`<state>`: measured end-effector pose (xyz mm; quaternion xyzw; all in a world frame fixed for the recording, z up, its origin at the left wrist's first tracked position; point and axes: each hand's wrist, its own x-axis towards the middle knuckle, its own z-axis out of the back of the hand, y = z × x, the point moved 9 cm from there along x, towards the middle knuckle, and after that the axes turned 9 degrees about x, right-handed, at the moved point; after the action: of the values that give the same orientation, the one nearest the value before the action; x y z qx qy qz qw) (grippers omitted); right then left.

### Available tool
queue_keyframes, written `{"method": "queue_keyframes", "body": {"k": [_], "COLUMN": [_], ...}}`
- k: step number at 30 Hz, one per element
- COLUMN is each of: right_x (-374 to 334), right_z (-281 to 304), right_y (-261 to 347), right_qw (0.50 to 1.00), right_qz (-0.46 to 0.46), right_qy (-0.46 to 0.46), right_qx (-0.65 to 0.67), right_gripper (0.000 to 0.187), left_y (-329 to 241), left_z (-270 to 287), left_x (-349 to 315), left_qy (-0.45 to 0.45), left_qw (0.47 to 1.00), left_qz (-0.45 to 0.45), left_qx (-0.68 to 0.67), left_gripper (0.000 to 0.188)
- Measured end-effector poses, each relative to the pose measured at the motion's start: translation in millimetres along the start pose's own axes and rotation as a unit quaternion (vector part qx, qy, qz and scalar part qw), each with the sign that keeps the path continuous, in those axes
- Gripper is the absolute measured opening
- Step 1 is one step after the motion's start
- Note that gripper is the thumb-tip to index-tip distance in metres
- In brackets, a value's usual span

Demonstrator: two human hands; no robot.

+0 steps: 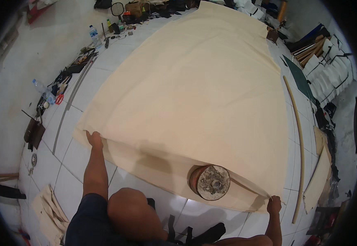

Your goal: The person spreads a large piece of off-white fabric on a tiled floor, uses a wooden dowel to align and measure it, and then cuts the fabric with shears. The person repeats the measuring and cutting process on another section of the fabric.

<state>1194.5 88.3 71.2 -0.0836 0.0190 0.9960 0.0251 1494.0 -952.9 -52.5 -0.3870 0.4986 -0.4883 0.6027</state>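
The fingers (91,135) of the left hand (94,139) were pressed together on the near-left corner of the cream fabric sheet (199,90), pinching its edge. The fingers (273,199) of the right hand (274,204) were curled shut on the sheet's near-right corner. The sheet lay spread over the white tiled floor (76,156), reaching away from both hands toward the far edge of the floor. A round metal weight (210,182) sat on the sheet's near edge, between the hands. A long curved wooden ruler (299,139) lay on the floor just beside the sheet's right edge.
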Motion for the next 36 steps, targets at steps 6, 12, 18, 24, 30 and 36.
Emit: {"method": "queue_keyframes", "body": {"k": [6,12,18,24,30,36], "right_x": [-15,-95,-101,-144,-204,-242], "right_z": [45,82,40,47,40,11], "right_y": [172,409,432,430,409,375], "right_qw": [0.983,0.863,0.851,0.777,0.754,0.750], "right_qz": [0.157,0.474,0.491,0.615,0.611,0.558], "right_qy": [0.042,0.120,0.185,0.086,0.211,0.329], "right_qx": [0.088,0.124,0.015,0.106,0.117,0.133], "right_gripper": [0.073,0.059,0.045,0.031,0.029,0.032], "left_y": [23,31,31,75,69,71], "left_z": [-23,-80,-93,-82,-49,-62], "left_x": [-61,-222,-239,-228,-226,-241], "left_qy": [0.154,0.305,0.448,0.466,0.435,0.455], "left_qw": [0.976,0.913,0.844,0.853,0.873,0.860], "left_qz": [0.155,0.268,0.293,0.234,0.148,0.142], "left_qx": [-0.023,0.051,-0.020,0.031,0.163,0.184], "left_gripper": [0.029,0.029,0.023,0.038,0.042,0.043]}}
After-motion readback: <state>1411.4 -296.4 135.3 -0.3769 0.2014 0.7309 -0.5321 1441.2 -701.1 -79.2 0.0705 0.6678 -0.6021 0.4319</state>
